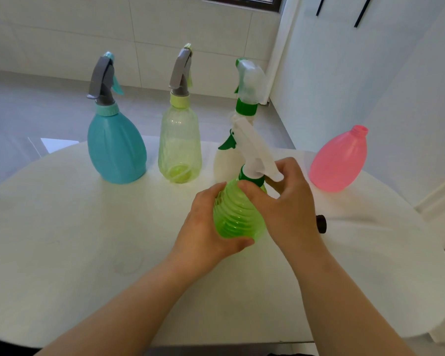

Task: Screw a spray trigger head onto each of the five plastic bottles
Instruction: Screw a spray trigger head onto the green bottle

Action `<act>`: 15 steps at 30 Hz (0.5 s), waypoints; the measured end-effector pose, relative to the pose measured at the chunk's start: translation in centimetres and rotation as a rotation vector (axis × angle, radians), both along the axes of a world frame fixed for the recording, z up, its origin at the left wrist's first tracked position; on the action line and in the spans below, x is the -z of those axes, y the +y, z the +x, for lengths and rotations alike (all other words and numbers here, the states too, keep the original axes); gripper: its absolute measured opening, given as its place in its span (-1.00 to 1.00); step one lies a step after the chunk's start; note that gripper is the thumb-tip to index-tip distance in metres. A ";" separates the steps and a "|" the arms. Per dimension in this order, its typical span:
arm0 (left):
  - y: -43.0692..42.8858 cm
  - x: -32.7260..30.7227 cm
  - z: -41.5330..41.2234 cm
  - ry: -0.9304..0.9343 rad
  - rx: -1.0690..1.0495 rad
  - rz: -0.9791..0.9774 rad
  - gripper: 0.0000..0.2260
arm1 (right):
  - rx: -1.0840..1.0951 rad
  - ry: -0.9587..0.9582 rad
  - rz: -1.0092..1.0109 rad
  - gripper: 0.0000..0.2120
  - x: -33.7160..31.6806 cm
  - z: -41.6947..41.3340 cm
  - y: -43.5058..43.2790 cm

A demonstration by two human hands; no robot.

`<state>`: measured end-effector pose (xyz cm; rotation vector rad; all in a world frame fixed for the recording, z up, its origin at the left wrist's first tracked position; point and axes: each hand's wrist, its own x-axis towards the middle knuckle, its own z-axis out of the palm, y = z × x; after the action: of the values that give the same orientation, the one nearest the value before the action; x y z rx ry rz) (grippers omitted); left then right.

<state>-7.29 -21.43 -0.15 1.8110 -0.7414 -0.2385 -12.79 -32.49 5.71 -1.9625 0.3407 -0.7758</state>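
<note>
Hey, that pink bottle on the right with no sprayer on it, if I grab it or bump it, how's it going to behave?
The pink bottle looks empty and thin-walled, so it is probably very light and may flex under a firm squeeze. It already seems to lean on the white table, so a nudge could likely tip it. Its rounded body would probably roll once down.

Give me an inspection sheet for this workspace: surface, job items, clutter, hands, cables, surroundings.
Surface: white table, rounded far edge.
Job's things: blue bottle, pale yellow-green bottle and white bottle stand upright with spray heads on; green bottle held, white spray head on its neck; pink bottle open-necked, no head.
Clutter: small black object behind the right wrist, unclear what.
Grippers: left hand grips the green bottle's body; right hand at its green collar.
Cables: nothing seen.
Surroundings: tiled wall, pale floor, window edge above.
</note>
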 end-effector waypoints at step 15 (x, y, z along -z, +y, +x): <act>0.2 0.1 0.5 -0.017 0.054 -0.015 -0.27 | -0.249 -0.008 0.072 -0.69 -0.8 0.0 -0.9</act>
<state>-6.81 -21.27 -0.23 1.7828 -0.8027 -0.2523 -12.77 -33.41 6.55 -1.8894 0.1138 -0.6017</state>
